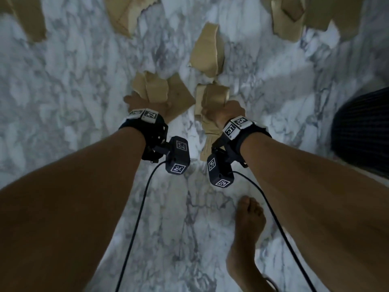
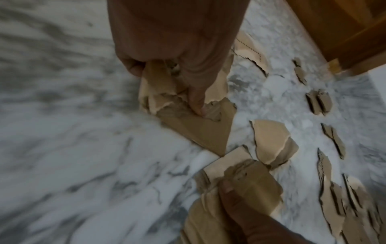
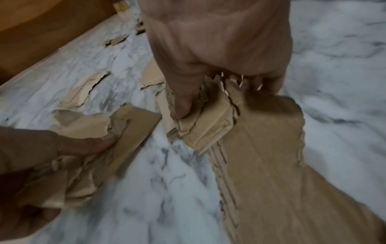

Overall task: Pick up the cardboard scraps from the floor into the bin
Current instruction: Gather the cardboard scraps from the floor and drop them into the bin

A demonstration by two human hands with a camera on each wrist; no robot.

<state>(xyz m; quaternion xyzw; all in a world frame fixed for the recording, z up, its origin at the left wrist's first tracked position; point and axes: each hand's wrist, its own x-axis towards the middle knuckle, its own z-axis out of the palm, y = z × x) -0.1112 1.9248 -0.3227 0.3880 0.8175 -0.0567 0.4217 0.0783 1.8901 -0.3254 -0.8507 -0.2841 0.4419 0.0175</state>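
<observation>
Torn brown cardboard scraps lie on a white marble floor. My left hand grips a bundle of scraps; in the left wrist view its thumb presses them against the curled fingers. My right hand grips a folded stack of scraps together with a long strip that hangs down toward my wrist. The two hands are close together, just above the floor. A loose curved scrap lies just beyond both hands. No bin is in view.
Several more scraps lie farther off. Wooden furniture borders the floor beyond them. My bare foot stands below the right arm. A dark checked shape is at the right edge. Two cables hang from the wrists.
</observation>
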